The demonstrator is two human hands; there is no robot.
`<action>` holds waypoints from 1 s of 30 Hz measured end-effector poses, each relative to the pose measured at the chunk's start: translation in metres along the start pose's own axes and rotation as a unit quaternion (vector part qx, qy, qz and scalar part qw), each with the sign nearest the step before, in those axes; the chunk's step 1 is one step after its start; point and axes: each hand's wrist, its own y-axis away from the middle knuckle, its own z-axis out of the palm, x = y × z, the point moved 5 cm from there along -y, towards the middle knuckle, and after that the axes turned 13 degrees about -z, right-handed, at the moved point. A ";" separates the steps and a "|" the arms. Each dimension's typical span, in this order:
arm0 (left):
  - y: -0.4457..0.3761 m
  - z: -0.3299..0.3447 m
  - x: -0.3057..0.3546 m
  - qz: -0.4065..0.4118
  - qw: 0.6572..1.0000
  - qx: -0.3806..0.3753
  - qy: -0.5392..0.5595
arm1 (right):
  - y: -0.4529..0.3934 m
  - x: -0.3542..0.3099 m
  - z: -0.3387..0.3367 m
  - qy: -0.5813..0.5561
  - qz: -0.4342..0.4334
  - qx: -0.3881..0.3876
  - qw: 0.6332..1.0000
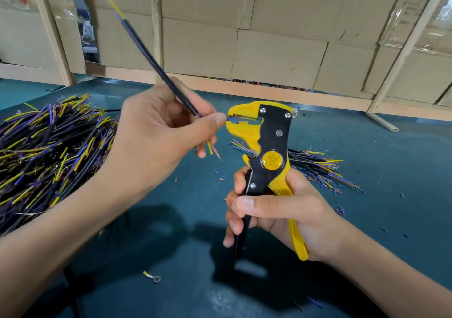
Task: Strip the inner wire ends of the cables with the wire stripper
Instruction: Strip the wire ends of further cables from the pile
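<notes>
My left hand [156, 131] pinches a black cable [151, 59] that slants up and away to the left. Its blue inner wire reaches into the jaws of the yellow and black wire stripper [266, 146]. A yellow wire and a bare copper end [213, 149] hang below my left fingers. My right hand [276, 212] grips the stripper's handles and holds the tool upright, jaws pointing left.
A big heap of black cables [46, 151] with yellow and blue ends lies at the left on the green table [367, 232]. A smaller bundle of cables [318, 166] lies behind the stripper. Insulation scraps dot the table, and a ring terminal [153, 277] lies near the front. Cardboard walls stand behind.
</notes>
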 end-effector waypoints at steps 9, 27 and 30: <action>0.001 0.000 0.004 -0.018 1.000 -0.004 -0.018 | -0.001 -0.005 -0.003 0.051 -0.002 0.013 0.999; 0.002 -0.002 0.005 -0.040 0.998 0.036 -0.032 | -0.001 -0.005 -0.004 0.041 -0.001 -0.008 0.999; 0.003 -0.001 0.006 -0.042 0.998 0.037 -0.031 | 0.000 -0.004 -0.005 0.046 0.000 0.000 0.999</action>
